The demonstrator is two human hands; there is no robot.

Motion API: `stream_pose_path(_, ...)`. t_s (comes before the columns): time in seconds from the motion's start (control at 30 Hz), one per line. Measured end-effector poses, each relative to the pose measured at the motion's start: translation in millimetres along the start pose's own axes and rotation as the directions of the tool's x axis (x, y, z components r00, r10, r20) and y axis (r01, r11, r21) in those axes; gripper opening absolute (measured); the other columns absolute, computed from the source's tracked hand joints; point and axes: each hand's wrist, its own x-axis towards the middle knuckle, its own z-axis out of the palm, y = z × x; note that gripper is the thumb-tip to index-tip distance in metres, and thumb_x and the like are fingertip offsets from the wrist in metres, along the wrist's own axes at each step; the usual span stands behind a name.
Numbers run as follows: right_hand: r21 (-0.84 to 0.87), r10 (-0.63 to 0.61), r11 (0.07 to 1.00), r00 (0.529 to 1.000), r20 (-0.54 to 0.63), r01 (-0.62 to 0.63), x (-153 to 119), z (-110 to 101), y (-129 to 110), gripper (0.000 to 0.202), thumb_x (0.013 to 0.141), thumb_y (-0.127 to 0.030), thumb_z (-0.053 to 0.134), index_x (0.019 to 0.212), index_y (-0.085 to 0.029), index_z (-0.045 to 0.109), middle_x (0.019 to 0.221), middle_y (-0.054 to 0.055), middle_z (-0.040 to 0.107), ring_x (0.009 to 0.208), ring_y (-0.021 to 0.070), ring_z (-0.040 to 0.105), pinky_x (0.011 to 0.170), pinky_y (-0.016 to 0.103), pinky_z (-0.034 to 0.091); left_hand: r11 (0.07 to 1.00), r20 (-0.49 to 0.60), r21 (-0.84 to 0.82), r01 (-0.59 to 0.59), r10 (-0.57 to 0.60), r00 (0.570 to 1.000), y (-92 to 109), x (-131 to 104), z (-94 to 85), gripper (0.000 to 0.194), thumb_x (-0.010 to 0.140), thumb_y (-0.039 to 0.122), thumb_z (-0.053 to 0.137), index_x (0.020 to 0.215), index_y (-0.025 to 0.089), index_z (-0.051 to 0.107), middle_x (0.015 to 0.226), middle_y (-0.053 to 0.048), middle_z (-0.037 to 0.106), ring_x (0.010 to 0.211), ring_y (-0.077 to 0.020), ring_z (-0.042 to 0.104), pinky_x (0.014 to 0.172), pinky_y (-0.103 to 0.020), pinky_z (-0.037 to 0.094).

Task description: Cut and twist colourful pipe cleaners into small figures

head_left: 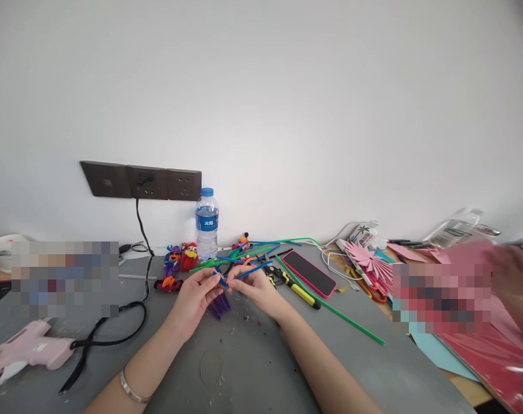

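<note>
Between my two hands is a blue pipe cleaner, bent near the middle, one end sticking out to the right. My left hand pinches it from the left; my right hand grips it from the right, fingertips nearly touching those of the left. A purple pipe-cleaner piece lies on the grey table just below the hands. Behind them are loose green and blue pipe cleaners and small fuzzy figures, one purple and orange, one red and yellow.
A water bottle stands by the wall. Right of my hands lie yellow-black pliers, a phone and a long green pipe cleaner. A pink glue gun with black cord sits left. Another person's hand is at far right, near pink paper.
</note>
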Motion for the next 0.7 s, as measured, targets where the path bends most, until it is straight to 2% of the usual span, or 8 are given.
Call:
stream_pose_path(0.3,0.046,0.033,0.998,0.991,0.130,-0.040,0,-8,0,0.032,0.080,-0.046,0.069,0.082,-0.016,0.060,0.073,0.001,0.060,0.069,0.0140,0.058,0.072,0.029,0.046,0.998,0.103,0.066,-0.001,-0.006,0.995,-2,-2,1.1,0.030,0.056,0.030,0.090,0.070,0.013,0.068,0.068,0.001,0.067,0.060,-0.0085,0.062,0.061,-0.017,0.056)
stream_pose_path(0.4,0.063,0.047,0.996,0.989,0.141,-0.056,1,-9,2,0.033,0.080,-0.047,0.070,0.082,-0.016,0.060,0.072,0.001,0.060,0.068,0.0137,0.058,0.072,0.029,0.046,0.996,0.097,0.090,-0.008,0.000,0.995,-2,-1,-1.1,0.031,0.058,0.031,0.088,0.073,0.013,0.068,0.069,0.000,0.067,0.061,-0.0091,0.063,0.063,-0.018,0.056)
stream_pose_path(0.47,0.071,0.045,0.996,0.994,0.101,-0.053,2,-9,3,0.034,0.079,-0.048,0.070,0.081,-0.016,0.061,0.071,0.000,0.060,0.067,0.0133,0.058,0.071,0.028,0.046,0.992,0.066,0.124,-0.027,0.019,0.998,-3,1,-2.8,0.033,0.059,0.033,0.087,0.076,0.013,0.067,0.070,0.000,0.067,0.064,-0.0104,0.064,0.064,-0.019,0.056)
stream_pose_path(0.53,0.075,0.033,0.997,0.999,-0.002,-0.033,4,-11,4,0.033,0.078,-0.048,0.071,0.079,-0.017,0.061,0.071,0.000,0.060,0.067,0.0129,0.058,0.070,0.027,0.046,0.979,0.046,0.187,-0.084,0.077,0.996,-6,2,-4.0,0.036,0.060,0.035,0.086,0.082,0.015,0.065,0.072,0.000,0.067,0.064,-0.0116,0.065,0.064,-0.020,0.056)
stream_pose_path(0.6,0.087,0.027,0.996,0.991,-0.129,-0.016,5,-13,6,0.033,0.076,-0.048,0.072,0.079,-0.017,0.060,0.072,0.000,0.059,0.066,0.0127,0.058,0.068,0.026,0.047,0.950,0.082,0.272,-0.152,0.134,0.988,-10,2,-4.2,0.039,0.064,0.035,0.083,0.091,0.017,0.062,0.073,0.001,0.066,0.061,-0.0125,0.065,0.059,-0.023,0.056)
stream_pose_path(0.7,0.136,0.042,0.991,0.965,-0.260,-0.007,7,-16,8,0.034,0.072,-0.047,0.076,0.079,-0.018,0.060,0.072,-0.001,0.060,0.062,0.0117,0.057,0.065,0.025,0.047,0.892,0.175,0.402,-0.207,0.147,0.974,-16,-1,-3.0,0.039,0.069,0.035,0.078,0.098,0.019,0.057,0.081,0.000,0.066,0.056,-0.0141,0.065,0.051,-0.025,0.055)
